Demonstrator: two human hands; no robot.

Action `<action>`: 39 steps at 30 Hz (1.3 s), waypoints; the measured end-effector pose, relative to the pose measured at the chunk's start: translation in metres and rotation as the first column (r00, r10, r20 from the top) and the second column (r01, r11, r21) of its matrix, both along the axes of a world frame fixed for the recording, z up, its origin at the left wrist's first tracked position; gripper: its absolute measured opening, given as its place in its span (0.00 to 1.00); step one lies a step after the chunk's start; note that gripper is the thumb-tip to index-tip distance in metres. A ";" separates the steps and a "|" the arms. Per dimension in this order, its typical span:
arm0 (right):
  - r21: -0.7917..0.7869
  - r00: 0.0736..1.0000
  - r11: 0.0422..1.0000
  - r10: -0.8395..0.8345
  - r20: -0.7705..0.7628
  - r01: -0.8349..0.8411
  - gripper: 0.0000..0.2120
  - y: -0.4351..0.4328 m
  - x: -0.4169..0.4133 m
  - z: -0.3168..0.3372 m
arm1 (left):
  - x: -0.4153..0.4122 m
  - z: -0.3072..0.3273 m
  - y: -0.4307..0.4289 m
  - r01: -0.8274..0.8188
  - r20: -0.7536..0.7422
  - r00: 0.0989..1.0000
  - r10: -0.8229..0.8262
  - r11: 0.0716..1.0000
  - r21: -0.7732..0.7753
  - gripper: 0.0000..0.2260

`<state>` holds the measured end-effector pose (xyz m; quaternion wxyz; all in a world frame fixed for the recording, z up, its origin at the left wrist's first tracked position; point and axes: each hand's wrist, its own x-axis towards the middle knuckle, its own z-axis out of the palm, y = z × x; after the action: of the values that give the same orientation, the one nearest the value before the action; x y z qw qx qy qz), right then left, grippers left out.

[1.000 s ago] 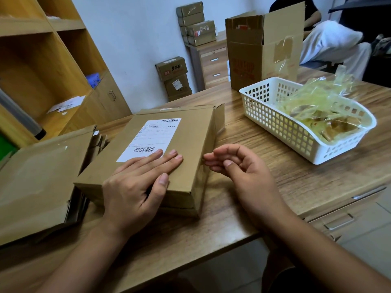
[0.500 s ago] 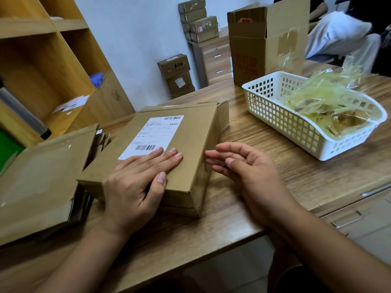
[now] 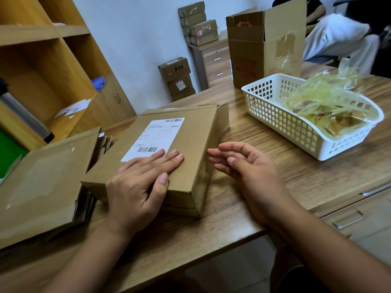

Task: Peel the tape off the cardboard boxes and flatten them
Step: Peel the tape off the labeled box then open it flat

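A closed brown cardboard box (image 3: pixel 194 134) with a white shipping label (image 3: pixel 154 138) lies on the wooden table (image 3: pixel 264 172). My left hand (image 3: pixel 139 182) rests flat on the box's top near its front edge, fingers straight, thumb along the front corner. My right hand (image 3: pixel 243 170) hovers just right of the box's right side, palm turned up and left, fingers loosely bent, their tips close to the box wall. It holds nothing. Clear tape shines faintly on the box's right side.
A pile of flattened cardboard (image 3: pixel 40 187) lies at the left against the box. A white plastic basket (image 3: pixel 281 121) full of peeled tape stands at the right. Behind it stands a tall open carton (image 3: pixel 251 51). Wooden shelves fill the left; a seated person is at the back right.
My right hand has turned palm-up and its fingers have opened a little beside the box. The view has shifted slightly. My left hand stays flat on the box.
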<state>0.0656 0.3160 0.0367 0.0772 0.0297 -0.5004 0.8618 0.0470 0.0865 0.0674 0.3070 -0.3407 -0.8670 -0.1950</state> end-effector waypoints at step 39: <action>0.478 0.948 0.837 -0.138 -0.286 0.266 0.17 -0.008 0.006 -0.011 | 0.000 -0.001 0.001 -0.019 -0.015 1.000 0.019 1.000 0.002 0.18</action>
<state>0.0718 0.3076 0.0253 0.2173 0.0998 -0.6977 0.6753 0.0473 0.0871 0.0668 0.3158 -0.3338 -0.8675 -0.1903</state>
